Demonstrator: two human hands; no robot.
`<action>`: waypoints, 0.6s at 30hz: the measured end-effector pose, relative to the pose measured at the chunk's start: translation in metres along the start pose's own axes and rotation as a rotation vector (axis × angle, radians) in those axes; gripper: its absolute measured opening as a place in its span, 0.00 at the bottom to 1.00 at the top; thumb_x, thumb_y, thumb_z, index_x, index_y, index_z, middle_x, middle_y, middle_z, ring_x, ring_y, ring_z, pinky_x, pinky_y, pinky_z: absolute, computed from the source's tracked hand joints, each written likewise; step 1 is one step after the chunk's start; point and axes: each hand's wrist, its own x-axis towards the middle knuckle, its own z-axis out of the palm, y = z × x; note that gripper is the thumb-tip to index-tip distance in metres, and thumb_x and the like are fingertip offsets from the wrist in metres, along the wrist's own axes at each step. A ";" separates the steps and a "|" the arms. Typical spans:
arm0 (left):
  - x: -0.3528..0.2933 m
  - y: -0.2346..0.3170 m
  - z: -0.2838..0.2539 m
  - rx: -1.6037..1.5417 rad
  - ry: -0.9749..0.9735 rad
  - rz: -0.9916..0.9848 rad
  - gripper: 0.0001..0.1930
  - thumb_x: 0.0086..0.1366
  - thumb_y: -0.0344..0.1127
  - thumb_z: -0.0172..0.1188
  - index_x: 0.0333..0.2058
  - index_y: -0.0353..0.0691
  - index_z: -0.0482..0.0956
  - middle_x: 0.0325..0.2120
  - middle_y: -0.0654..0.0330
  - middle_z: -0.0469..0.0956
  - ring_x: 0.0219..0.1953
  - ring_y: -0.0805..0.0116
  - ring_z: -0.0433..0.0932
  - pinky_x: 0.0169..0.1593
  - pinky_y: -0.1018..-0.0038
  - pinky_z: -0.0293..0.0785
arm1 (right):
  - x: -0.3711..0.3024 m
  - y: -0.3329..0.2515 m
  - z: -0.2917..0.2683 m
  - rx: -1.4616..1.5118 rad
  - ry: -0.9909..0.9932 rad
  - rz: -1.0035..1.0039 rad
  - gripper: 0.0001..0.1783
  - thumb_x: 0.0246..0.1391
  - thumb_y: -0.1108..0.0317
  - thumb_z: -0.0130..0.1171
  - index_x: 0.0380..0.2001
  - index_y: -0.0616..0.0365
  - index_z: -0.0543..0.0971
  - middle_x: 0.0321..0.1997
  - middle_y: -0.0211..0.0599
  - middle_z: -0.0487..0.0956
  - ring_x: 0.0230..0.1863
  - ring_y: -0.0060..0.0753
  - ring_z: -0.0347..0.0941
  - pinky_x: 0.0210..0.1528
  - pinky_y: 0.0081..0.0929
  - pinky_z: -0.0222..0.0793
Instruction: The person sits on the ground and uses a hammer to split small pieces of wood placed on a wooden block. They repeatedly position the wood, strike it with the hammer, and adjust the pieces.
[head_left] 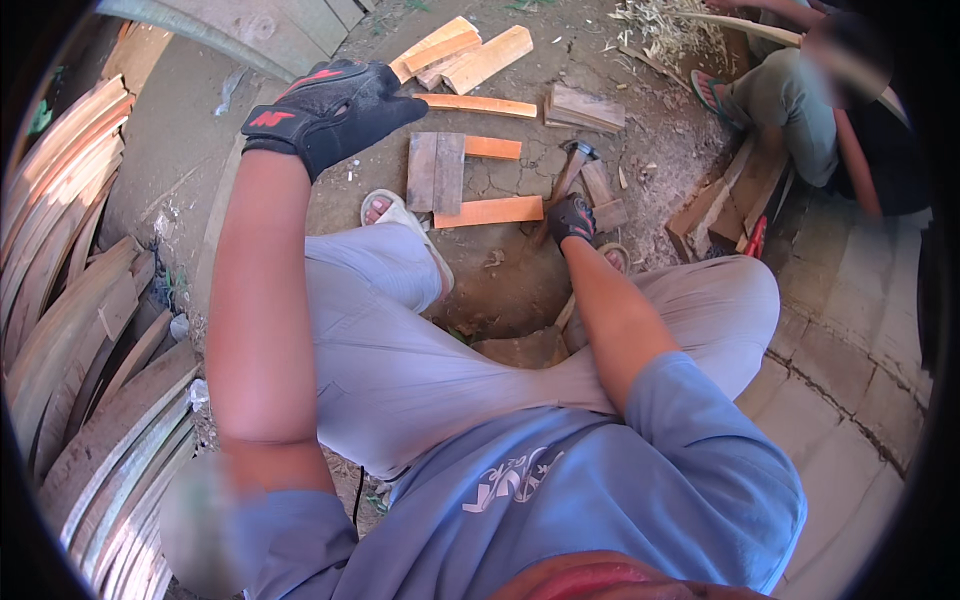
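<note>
My right hand (pixel 573 219), in a dark glove, is closed around the wooden handle of a hammer (pixel 580 151), whose metal head points away from me. My left hand (pixel 335 112), in a black and red glove, is raised at the far left, thumb apart from the fingers, with nothing visible in it. Beyond its thumb lies a thin wooden strip (pixel 485 105). Two grey-brown boards (pixel 435 172) lie side by side on the ground, with a short wooden slat (pixel 492 147) and a longer slat (pixel 490 212) extending from them. A weathered board (pixel 600 190) lies beside the hammer.
Cut wood blocks (pixel 490 58) and a short plank (pixel 584 107) lie farther away. Curved timber pieces (pixel 70 340) are stacked at the left. At the right, another person (pixel 800 110) sits near wood shavings (pixel 675 35) and a rough timber (pixel 715 215).
</note>
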 end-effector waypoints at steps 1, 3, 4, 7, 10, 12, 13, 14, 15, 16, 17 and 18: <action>0.005 0.004 0.002 -0.004 0.006 0.030 0.38 0.69 0.68 0.56 0.62 0.40 0.79 0.50 0.45 0.86 0.57 0.48 0.83 0.62 0.58 0.76 | 0.008 0.003 -0.002 0.015 0.030 0.001 0.25 0.65 0.52 0.58 0.59 0.53 0.82 0.61 0.53 0.83 0.64 0.58 0.79 0.64 0.51 0.76; 0.014 0.010 0.005 -0.011 0.018 0.084 0.37 0.70 0.67 0.56 0.62 0.40 0.79 0.49 0.45 0.86 0.56 0.48 0.83 0.62 0.58 0.76 | 0.022 0.010 -0.006 0.043 0.088 0.000 0.26 0.65 0.50 0.57 0.58 0.52 0.82 0.60 0.53 0.83 0.63 0.59 0.80 0.63 0.52 0.76; 0.019 0.013 0.007 0.007 0.021 0.101 0.37 0.70 0.67 0.56 0.62 0.40 0.79 0.49 0.46 0.86 0.56 0.48 0.84 0.61 0.58 0.77 | 0.031 0.013 -0.007 0.053 0.123 0.009 0.27 0.65 0.46 0.57 0.57 0.52 0.84 0.59 0.54 0.84 0.61 0.61 0.80 0.62 0.53 0.76; 0.029 0.020 0.009 0.039 0.017 0.122 0.36 0.70 0.66 0.57 0.61 0.40 0.80 0.48 0.47 0.86 0.54 0.49 0.84 0.60 0.58 0.77 | 0.049 0.019 -0.019 0.124 0.178 0.126 0.28 0.65 0.45 0.57 0.56 0.53 0.85 0.60 0.52 0.84 0.61 0.60 0.81 0.63 0.53 0.76; 0.035 0.029 0.002 0.035 -0.004 0.118 0.35 0.70 0.66 0.57 0.61 0.41 0.80 0.47 0.48 0.87 0.54 0.49 0.85 0.59 0.58 0.78 | 0.081 0.044 -0.044 0.149 0.231 0.229 0.28 0.66 0.43 0.55 0.57 0.49 0.86 0.60 0.50 0.84 0.61 0.58 0.81 0.64 0.52 0.75; 0.048 0.042 0.001 0.032 0.003 0.166 0.35 0.70 0.66 0.57 0.60 0.43 0.81 0.46 0.48 0.87 0.53 0.50 0.85 0.59 0.57 0.78 | 0.139 0.109 -0.057 0.190 0.321 0.406 0.26 0.67 0.45 0.53 0.58 0.44 0.86 0.59 0.49 0.85 0.61 0.56 0.81 0.64 0.51 0.75; 0.054 0.050 0.003 0.022 0.000 0.208 0.34 0.70 0.66 0.57 0.60 0.43 0.81 0.45 0.48 0.87 0.52 0.50 0.85 0.58 0.57 0.78 | 0.154 0.140 -0.062 0.221 0.370 0.498 0.24 0.68 0.46 0.52 0.57 0.41 0.87 0.58 0.48 0.86 0.61 0.55 0.82 0.63 0.51 0.76; 0.051 0.047 0.006 0.030 -0.013 0.185 0.34 0.70 0.66 0.57 0.60 0.43 0.81 0.45 0.48 0.87 0.51 0.50 0.85 0.57 0.57 0.78 | 0.148 0.124 -0.053 0.195 0.351 0.411 0.24 0.67 0.47 0.53 0.55 0.43 0.87 0.58 0.49 0.85 0.61 0.55 0.81 0.63 0.51 0.76; 0.049 0.044 0.008 0.037 -0.020 0.157 0.34 0.70 0.65 0.57 0.60 0.44 0.81 0.44 0.48 0.87 0.50 0.50 0.86 0.57 0.56 0.79 | 0.135 0.099 -0.056 0.174 0.333 0.316 0.23 0.66 0.48 0.54 0.54 0.46 0.87 0.58 0.50 0.85 0.61 0.56 0.81 0.63 0.51 0.75; 0.047 0.041 0.008 0.052 -0.026 0.151 0.33 0.70 0.65 0.56 0.59 0.44 0.81 0.44 0.48 0.87 0.49 0.49 0.86 0.56 0.56 0.79 | 0.120 0.073 -0.059 0.155 0.325 0.222 0.23 0.65 0.49 0.55 0.53 0.48 0.88 0.58 0.51 0.85 0.61 0.56 0.81 0.64 0.51 0.75; 0.051 0.043 0.011 0.058 -0.030 0.179 0.33 0.70 0.65 0.56 0.59 0.44 0.81 0.43 0.48 0.87 0.48 0.49 0.86 0.55 0.55 0.80 | 0.109 0.061 -0.058 0.052 0.304 0.053 0.21 0.66 0.52 0.54 0.52 0.47 0.87 0.57 0.50 0.85 0.61 0.56 0.81 0.63 0.51 0.75; 0.057 0.047 0.014 0.063 -0.034 0.214 0.33 0.70 0.65 0.56 0.58 0.43 0.81 0.42 0.48 0.87 0.47 0.49 0.87 0.53 0.55 0.80 | 0.103 0.055 -0.055 -0.051 0.282 -0.109 0.19 0.67 0.55 0.53 0.51 0.47 0.87 0.57 0.49 0.86 0.60 0.56 0.81 0.63 0.51 0.76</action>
